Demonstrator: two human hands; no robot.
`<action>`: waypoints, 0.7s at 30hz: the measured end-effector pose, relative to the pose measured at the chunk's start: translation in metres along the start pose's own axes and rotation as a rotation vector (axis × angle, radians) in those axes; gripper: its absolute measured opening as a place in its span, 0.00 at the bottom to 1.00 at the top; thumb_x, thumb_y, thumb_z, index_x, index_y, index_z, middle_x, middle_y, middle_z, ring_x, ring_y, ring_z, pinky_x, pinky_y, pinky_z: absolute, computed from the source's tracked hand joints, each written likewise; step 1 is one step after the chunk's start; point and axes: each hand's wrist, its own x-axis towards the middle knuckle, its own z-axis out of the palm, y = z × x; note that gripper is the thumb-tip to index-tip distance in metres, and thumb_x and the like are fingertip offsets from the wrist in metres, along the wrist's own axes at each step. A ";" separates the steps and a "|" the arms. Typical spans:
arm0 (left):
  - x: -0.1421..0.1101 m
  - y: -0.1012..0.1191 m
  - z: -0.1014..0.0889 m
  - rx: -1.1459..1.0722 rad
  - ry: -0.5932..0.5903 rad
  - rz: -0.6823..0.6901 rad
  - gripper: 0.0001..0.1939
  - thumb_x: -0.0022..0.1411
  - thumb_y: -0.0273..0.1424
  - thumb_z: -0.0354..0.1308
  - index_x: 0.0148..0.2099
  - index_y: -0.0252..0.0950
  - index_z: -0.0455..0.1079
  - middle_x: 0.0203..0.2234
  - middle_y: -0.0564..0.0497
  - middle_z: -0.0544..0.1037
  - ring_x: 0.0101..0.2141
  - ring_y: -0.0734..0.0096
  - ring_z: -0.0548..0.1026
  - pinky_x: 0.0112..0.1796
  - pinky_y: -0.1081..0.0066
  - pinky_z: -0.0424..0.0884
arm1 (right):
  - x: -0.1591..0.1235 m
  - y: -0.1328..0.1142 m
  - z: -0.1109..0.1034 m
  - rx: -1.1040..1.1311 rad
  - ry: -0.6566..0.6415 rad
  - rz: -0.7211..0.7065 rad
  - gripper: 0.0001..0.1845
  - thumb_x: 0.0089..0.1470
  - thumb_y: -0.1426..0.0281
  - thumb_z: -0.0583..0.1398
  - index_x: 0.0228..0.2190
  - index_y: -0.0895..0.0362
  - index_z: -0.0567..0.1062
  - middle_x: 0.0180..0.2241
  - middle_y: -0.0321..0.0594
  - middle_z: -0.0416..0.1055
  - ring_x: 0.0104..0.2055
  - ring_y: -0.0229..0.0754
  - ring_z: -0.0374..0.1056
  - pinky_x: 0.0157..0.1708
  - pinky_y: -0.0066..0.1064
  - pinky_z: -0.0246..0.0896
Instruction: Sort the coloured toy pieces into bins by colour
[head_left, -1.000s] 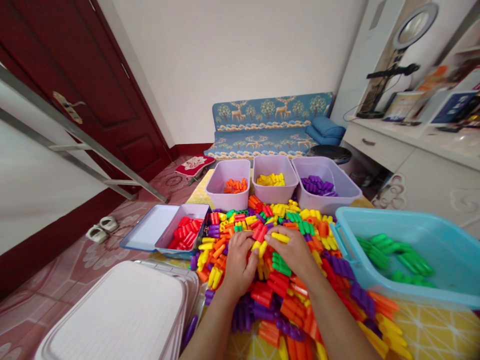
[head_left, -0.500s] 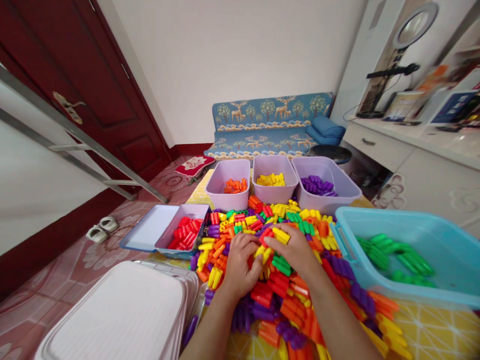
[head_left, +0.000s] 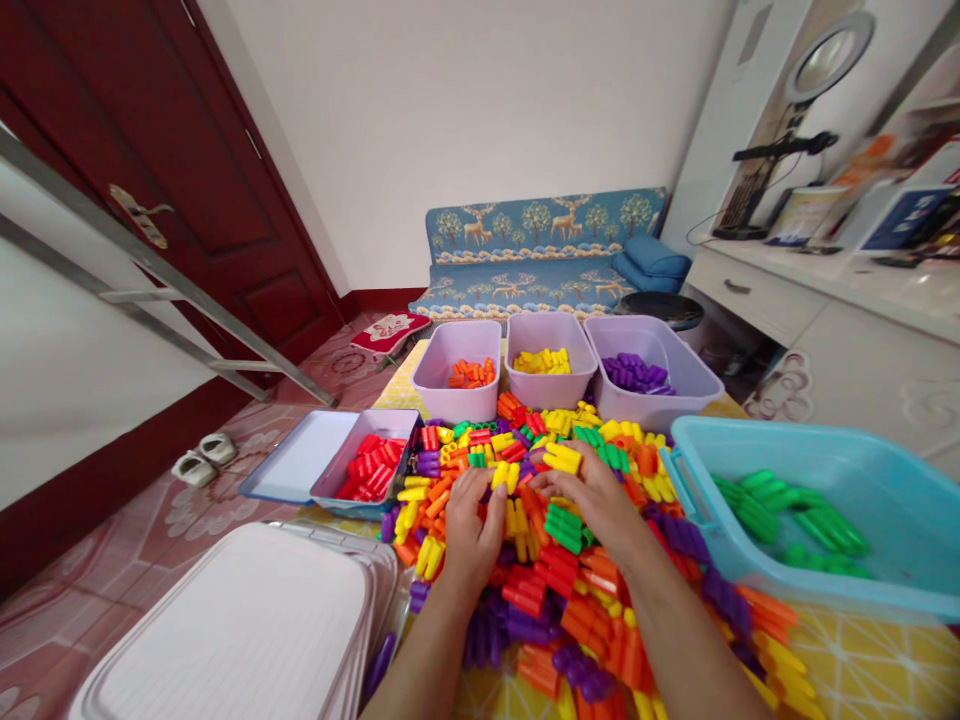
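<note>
My left hand (head_left: 471, 525) is closed, pinching a yellow plastic building piece (head_left: 505, 477) made of short joined tubes. A hand's width to the right, my right hand (head_left: 596, 500) grips another yellow building piece (head_left: 561, 458) between thumb and fingers. Both hands are just above a wide heap of red, orange, yellow, green and purple pieces. A green piece (head_left: 564, 527) and a red piece (head_left: 556, 570) lie in the heap below my right hand. Part of the heap is hidden by my hands and forearms.
Behind the heap stand lilac bins holding orange (head_left: 456, 402), yellow (head_left: 551, 390) and purple pieces (head_left: 652, 404). A blue tub (head_left: 795, 435) with green pieces is at right. A hinged box (head_left: 330, 485) holds red ones at left, near a white lid (head_left: 232, 620).
My hands have moved apart, the left one slightly left with its yellow piece raised. The red piece between them before no longer shows there. My right hand still has its yellow piece.
</note>
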 end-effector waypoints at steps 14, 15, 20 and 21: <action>-0.001 -0.005 0.001 -0.089 0.101 -0.129 0.14 0.67 0.36 0.50 0.48 0.35 0.72 0.40 0.46 0.78 0.41 0.63 0.75 0.43 0.67 0.69 | -0.014 -0.016 0.003 -0.497 -0.276 -0.152 0.02 0.47 0.75 0.60 0.25 0.57 0.73 0.25 0.32 0.68 0.30 0.38 0.63 0.30 0.28 0.55; -0.002 -0.006 0.001 -0.092 0.102 -0.128 0.14 0.66 0.36 0.51 0.48 0.35 0.72 0.40 0.46 0.78 0.41 0.62 0.75 0.43 0.67 0.70 | -0.015 -0.016 0.004 -0.473 -0.318 -0.144 0.05 0.46 0.77 0.60 0.28 0.56 0.74 0.27 0.32 0.70 0.31 0.38 0.65 0.31 0.28 0.55; -0.002 -0.006 0.001 -0.091 0.107 -0.129 0.13 0.65 0.36 0.52 0.47 0.37 0.74 0.40 0.47 0.79 0.41 0.62 0.76 0.43 0.67 0.70 | -0.019 -0.018 0.009 -0.478 -0.323 -0.139 0.09 0.45 0.76 0.61 0.32 0.56 0.74 0.31 0.33 0.73 0.33 0.39 0.67 0.34 0.28 0.57; -0.003 -0.006 0.002 -0.087 0.114 -0.131 0.13 0.65 0.36 0.53 0.47 0.37 0.74 0.40 0.47 0.79 0.41 0.62 0.76 0.43 0.66 0.70 | -0.019 -0.020 0.008 -0.505 -0.312 -0.162 0.07 0.46 0.76 0.61 0.31 0.56 0.74 0.31 0.34 0.73 0.33 0.39 0.67 0.33 0.28 0.57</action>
